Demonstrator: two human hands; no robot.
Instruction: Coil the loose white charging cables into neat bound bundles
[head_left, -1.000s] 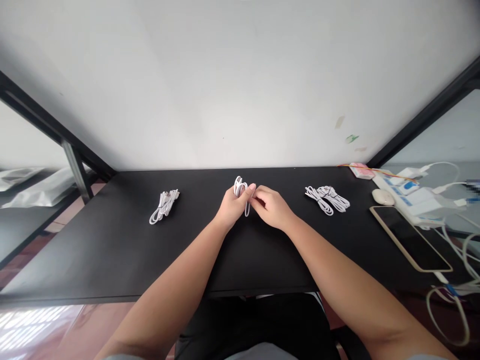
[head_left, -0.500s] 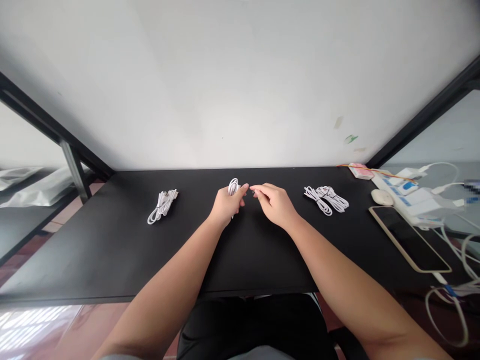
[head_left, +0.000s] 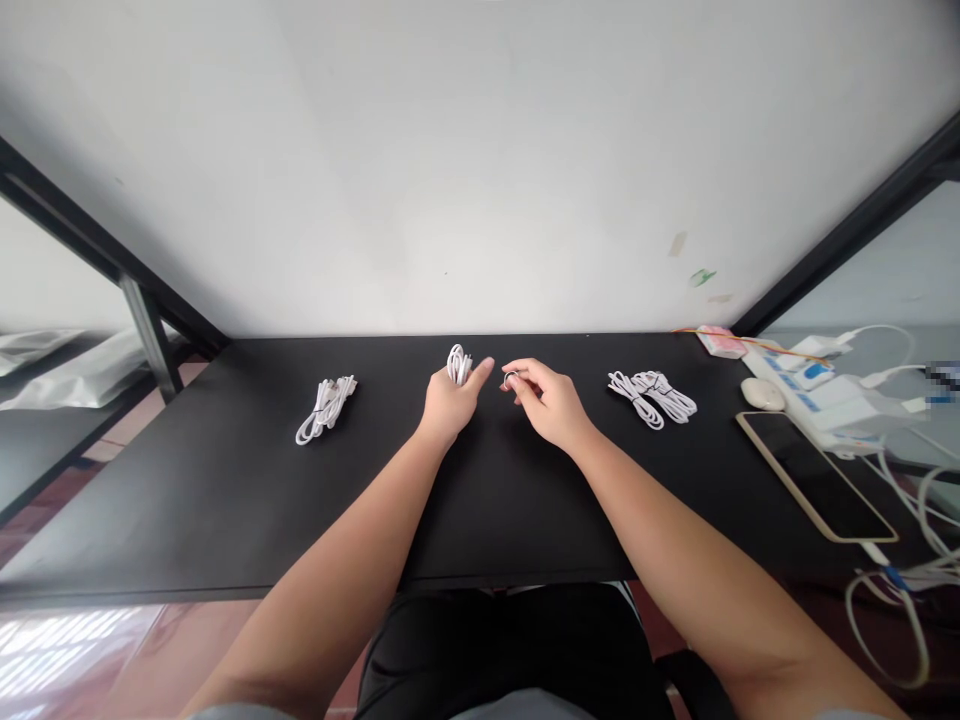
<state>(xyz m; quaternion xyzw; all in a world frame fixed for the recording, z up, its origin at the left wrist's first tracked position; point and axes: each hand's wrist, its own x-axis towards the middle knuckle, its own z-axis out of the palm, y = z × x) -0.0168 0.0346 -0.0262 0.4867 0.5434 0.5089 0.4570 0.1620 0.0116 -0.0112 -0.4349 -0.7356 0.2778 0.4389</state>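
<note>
The left hand [head_left: 448, 402] is clenched around a coiled white cable [head_left: 457, 363], held just above the middle of the black bench [head_left: 225, 500], toward its far edge. The coil's loops stick up out of the top of the fist, and the thumb points right toward the other hand. The right hand [head_left: 547, 402] sits just beside it, a small gap between the two. Its thumb and forefinger are pinched on a small loop [head_left: 511, 380]; it is too small to tell what it is made of. The other fingers of that hand are curled loosely. Both forearms reach in from the near edge of the bench.

On the left part of the bench, well apart from the hands, lies a bundled white cable [head_left: 326, 408], tied at its middle. On the right part lie more white cable bundles [head_left: 652, 397], touching each other; how many there are is hard to tell. Farther right sit a pale mouse [head_left: 763, 393] and, nearer, a phone [head_left: 816, 475] lying face up with a white lead plugged into its near end. Beyond them a white power strip [head_left: 825, 397] carries several chargers, with loose white leads trailing off to the right. A small pink packet [head_left: 724, 341] rests at the far right corner of the bench. A plain white wall [head_left: 480, 170] rises behind the bench.
</note>
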